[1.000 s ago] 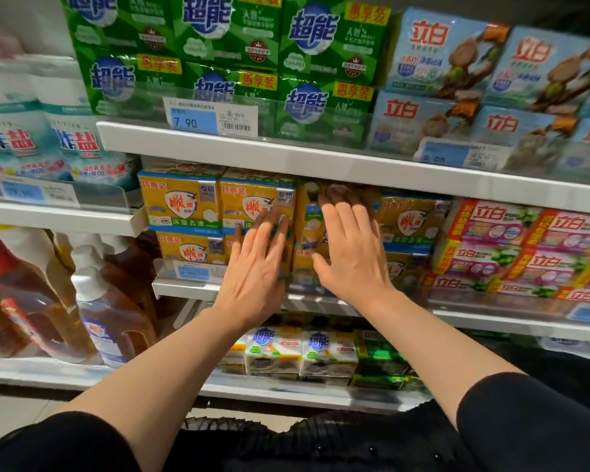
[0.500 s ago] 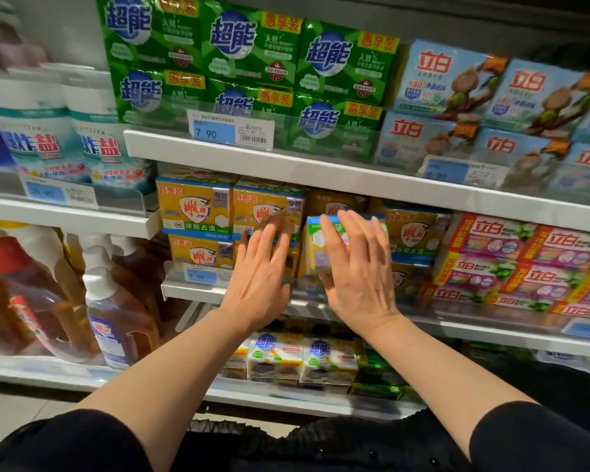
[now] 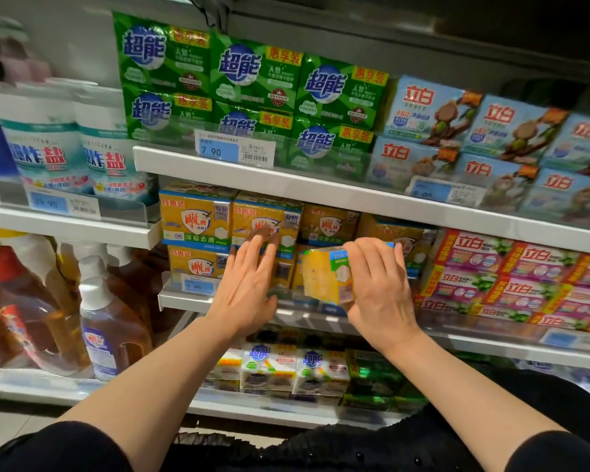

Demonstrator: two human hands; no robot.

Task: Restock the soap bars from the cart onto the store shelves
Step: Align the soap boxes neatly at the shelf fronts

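Right hand (image 3: 378, 287) grasps a yellow soap pack (image 3: 324, 275), angling it toward the shelf gap; flat left hand (image 3: 249, 284) steadies neighbouring packs (image 3: 198, 216).

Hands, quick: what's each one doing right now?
Left hand: open, fingers straight against the shelf packs.
Right hand: gripping a yellow soap pack.
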